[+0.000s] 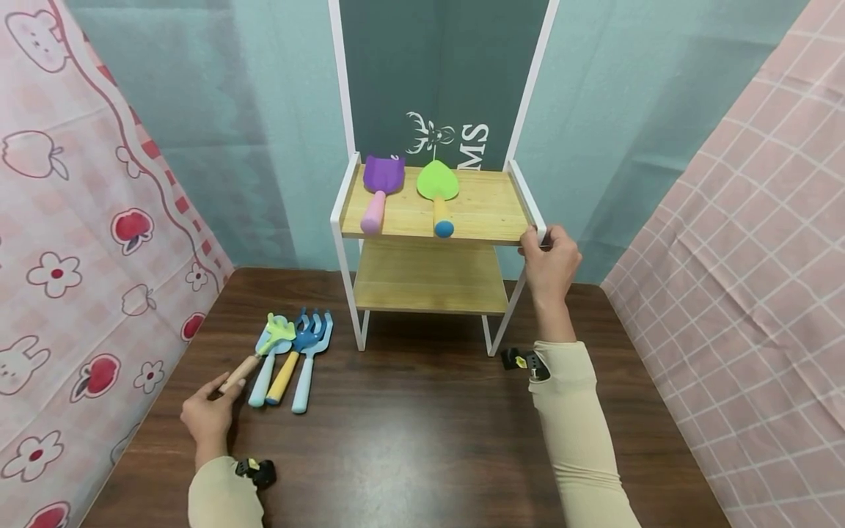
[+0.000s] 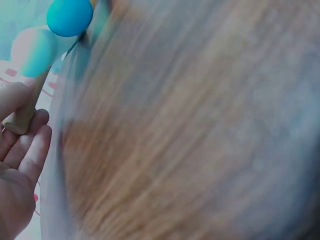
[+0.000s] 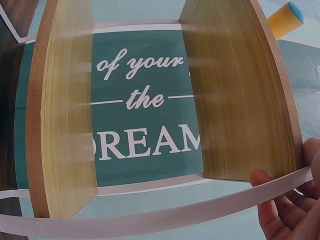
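At the left of the table, my left hand pinches the wooden handle of a small green rake. Its head lies over other toy garden tools: a light blue tool, a blue rake with a yellow handle and a light blue fork. The left wrist view shows thumb and fingers about the wooden handle. My right hand grips the front right corner of a two-tier shelf. In the right wrist view, fingers wrap the white frame.
On the top board lie a purple shovel with a pink handle and a green leaf-shaped trowel. A dark green printed panel stands behind the shelf. Patterned cloths hang along the sides of the brown table.
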### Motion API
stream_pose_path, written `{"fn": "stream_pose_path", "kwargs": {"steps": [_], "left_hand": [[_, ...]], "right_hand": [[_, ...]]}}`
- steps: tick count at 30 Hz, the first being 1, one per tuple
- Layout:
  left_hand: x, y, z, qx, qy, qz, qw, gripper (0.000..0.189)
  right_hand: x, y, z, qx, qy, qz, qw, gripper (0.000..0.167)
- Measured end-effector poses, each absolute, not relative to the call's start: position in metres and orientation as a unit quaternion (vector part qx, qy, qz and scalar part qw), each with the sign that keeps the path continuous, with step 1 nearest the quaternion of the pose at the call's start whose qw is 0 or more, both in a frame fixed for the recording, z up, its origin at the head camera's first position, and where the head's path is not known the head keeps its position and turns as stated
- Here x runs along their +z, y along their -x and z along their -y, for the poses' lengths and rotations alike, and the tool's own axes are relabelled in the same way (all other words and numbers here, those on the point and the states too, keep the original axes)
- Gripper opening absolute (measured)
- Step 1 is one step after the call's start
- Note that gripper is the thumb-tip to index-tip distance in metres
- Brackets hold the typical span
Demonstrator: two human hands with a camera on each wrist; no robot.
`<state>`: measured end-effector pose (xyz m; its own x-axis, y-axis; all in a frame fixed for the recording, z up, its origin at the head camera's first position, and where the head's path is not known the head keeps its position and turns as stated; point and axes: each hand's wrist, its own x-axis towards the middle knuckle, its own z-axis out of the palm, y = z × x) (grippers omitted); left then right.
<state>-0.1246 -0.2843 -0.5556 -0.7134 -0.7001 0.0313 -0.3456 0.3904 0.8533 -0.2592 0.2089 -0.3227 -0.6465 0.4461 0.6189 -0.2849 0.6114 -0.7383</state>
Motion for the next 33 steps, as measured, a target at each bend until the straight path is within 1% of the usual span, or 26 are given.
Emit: {"fn": "stream_pose_path", "kwargs": {"steps": [5, 9, 14, 23, 26, 33], "left_hand": [[-0.553, 0.127, 0.281, -0.482, -0.354, 0.772, 0.214, 0.048], [-0.553, 0.13, 0.277, -0.528, -0.376, 0.724, 0.235, 0.047], [-0.553, 0.131, 0.274, -0.548, -0.366, 0.707, 0.255, 0.045], [-0.553, 0.133, 0.274, -0.59, -0.357, 0.673, 0.268, 0.04], [-0.552, 0.133, 0.273, -0.621, -0.351, 0.638, 0.292, 0.036], [-0.539, 0.131, 0.269, -0.666, -0.345, 0.547, 0.371, 0.032]], "right_hand": [[-0.323, 0.26, -0.208, 0.436, 0.051, 0.795, 0.419, 0.027], [-0.324, 0.26, -0.208, 0.431, 0.051, 0.793, 0.427, 0.026], [-0.325, 0.26, -0.209, 0.431, 0.047, 0.789, 0.435, 0.025], [-0.325, 0.261, -0.209, 0.433, 0.049, 0.788, 0.435, 0.025], [-0.324, 0.26, -0.209, 0.436, 0.047, 0.787, 0.434, 0.025], [-0.324, 0.259, -0.208, 0.438, 0.046, 0.787, 0.432, 0.026]]}}
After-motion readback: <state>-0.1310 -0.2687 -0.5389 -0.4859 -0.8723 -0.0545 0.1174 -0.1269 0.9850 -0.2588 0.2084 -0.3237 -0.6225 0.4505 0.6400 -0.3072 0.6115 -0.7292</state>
